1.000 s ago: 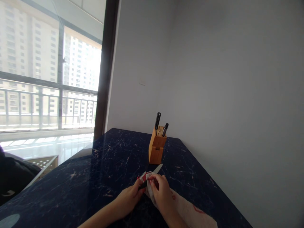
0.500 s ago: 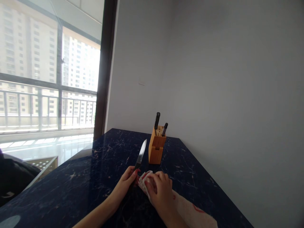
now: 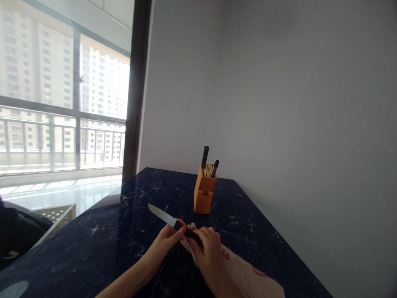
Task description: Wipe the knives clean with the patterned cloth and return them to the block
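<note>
A knife [image 3: 161,214] with a black handle lies across both hands, its blade pointing up and to the left. My left hand [image 3: 170,241] is closed on it where the blade meets the handle. Closed round the rear end of the handle is my right hand [image 3: 208,251], with a white and red cloth [image 3: 248,275] bunched beneath its fingers and trailing to the lower right. Beyond the hands a wooden knife block [image 3: 204,194] stands upright, with two black-handled tools in its top slots.
The dark blue marbled table [image 3: 139,207] reaches back to a grey wall. At the left are a large window [image 3: 102,87], a black item [image 3: 18,231] and a perforated panel [image 3: 58,214]. A pale round spot shows at the table's lower left.
The knife has swung from pointing up and away to pointing left. Its handle now reaches over to my right hand and the cloth, and my right hand has shifted slightly left.
</note>
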Available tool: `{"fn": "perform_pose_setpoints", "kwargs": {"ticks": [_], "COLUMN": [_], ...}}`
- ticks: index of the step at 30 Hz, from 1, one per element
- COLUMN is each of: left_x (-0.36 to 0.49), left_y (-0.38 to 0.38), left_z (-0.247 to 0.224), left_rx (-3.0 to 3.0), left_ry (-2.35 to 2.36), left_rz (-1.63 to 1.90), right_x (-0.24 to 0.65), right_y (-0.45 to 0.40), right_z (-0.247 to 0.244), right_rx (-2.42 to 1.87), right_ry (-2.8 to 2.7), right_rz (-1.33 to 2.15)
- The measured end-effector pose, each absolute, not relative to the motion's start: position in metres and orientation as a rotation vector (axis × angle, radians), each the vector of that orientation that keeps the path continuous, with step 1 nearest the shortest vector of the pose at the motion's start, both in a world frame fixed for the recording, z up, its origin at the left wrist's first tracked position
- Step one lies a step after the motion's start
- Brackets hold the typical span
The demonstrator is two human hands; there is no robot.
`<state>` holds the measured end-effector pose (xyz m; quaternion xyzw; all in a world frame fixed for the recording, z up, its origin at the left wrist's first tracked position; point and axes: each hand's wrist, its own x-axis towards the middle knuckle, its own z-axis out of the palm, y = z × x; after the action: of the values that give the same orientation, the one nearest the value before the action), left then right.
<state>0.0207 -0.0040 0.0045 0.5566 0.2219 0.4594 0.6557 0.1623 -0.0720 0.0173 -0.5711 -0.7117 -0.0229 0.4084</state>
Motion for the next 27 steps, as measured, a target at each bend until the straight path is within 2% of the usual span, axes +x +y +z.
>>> {"fn": "perform_pose_setpoints", "kwargs": {"ticks": [5,13,21,27], "left_x": [0.011,0.005,0.0,0.007], "left_y": [0.007,0.007,0.012,0.015], "left_z": [0.005,0.011,0.011,0.006], "left_rx": [1.435,1.538,1.46,1.634], "left_ry": [0.859,0.989,1.148,1.107], "left_rz": [1.163,1.257,1.403,1.329], "right_x": [0.17,0.177,0.174,0.177], "right_y": [-0.067,-0.059,-0.06,-0.061], "right_z": [0.017,0.0,-0.003,0.007], "right_rx": [-1.416,-1.526,-1.657,-1.68], "right_ry": [-1.798,-1.513,-1.762,-1.594], "right_rz": [0.007,-0.105,-0.107,-0.159]}}
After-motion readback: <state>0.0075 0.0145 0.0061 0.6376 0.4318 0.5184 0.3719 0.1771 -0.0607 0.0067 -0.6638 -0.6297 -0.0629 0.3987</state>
